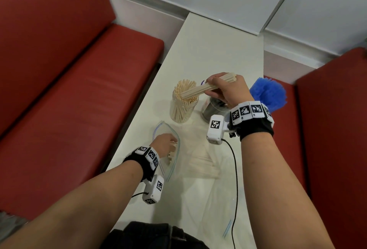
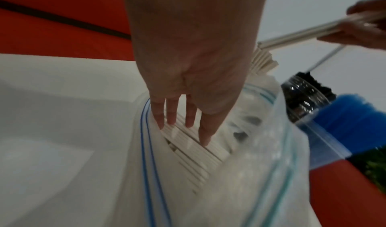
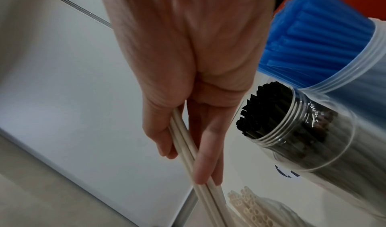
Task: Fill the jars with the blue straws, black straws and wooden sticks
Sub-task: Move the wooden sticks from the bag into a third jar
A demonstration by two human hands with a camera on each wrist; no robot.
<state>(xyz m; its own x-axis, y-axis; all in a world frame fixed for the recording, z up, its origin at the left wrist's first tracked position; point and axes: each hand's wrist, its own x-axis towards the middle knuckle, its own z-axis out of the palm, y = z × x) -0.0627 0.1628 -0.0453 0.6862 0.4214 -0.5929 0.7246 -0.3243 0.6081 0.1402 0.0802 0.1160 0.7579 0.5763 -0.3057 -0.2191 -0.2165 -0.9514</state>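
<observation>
Even, soft overhead light; faint shadows on table (image 1: 218, 50). Wide-angle bending at edges in all views. Wrist views dim w/ motion blur; plastic bag (image 2: 261, 172) smeared, glare specks on jar (image 3: 313, 131).

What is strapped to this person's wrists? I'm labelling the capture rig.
Both forearms are bare, no sleeves. The left wrist and right wrist each carry a black band under white blocks printed with black square markers, plus a white camera box trailing a black cable.
</observation>
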